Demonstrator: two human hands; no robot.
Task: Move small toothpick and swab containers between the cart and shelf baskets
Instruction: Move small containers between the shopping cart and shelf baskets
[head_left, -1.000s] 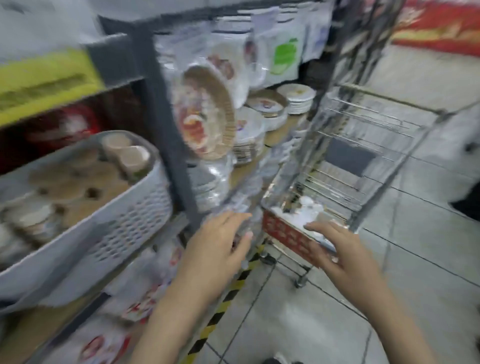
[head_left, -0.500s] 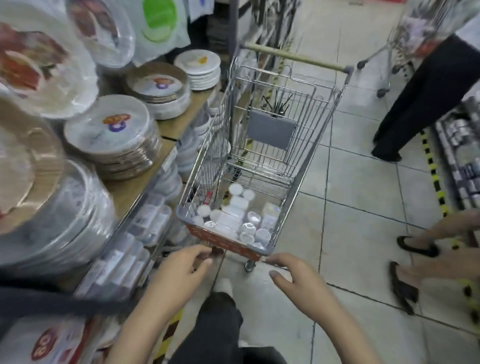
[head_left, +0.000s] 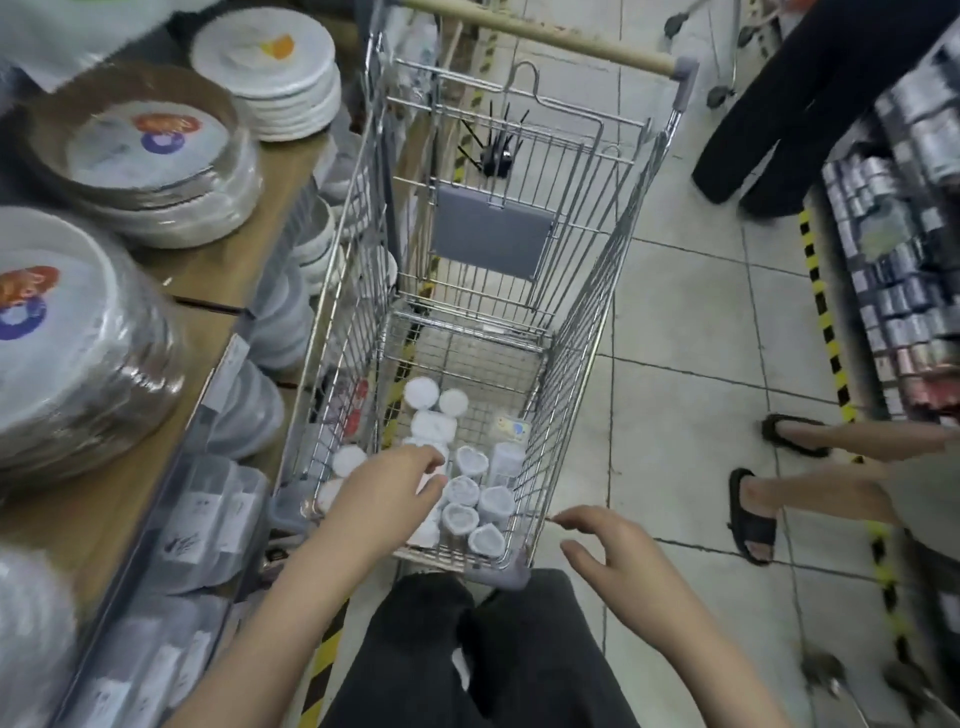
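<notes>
Standing at the near end of a silver wire shopping cart (head_left: 587, 291), looking down into its basket. On the cart's mesh floor, bunched toward the near end: a cluster of small white round and heart-lidded plastic containers (head_left: 470, 501), evidently the toothpick and swab tubs of the task, gathered low where either hand can reach over the front rim.

Left hand (head_left: 384, 499) dipped inside the basket over the left side of the cluster, fingers curled downward onto the containers; whether anything is actually pinched cannot be told, since the fingertips hide the contact. Probably closing on one to lift it out.

Right hand (head_left: 618, 556) hanging outside the cart, just beside its near right corner, fingers spread and loosely bent, holding nothing; likely poised to steady the cart or to follow in.

To the left, a wooden shelf (head_left: 208, 270) stacked with wrapped paper plates (head_left: 150, 156). No shelf basket in view, so the destination lies out of frame.
</notes>
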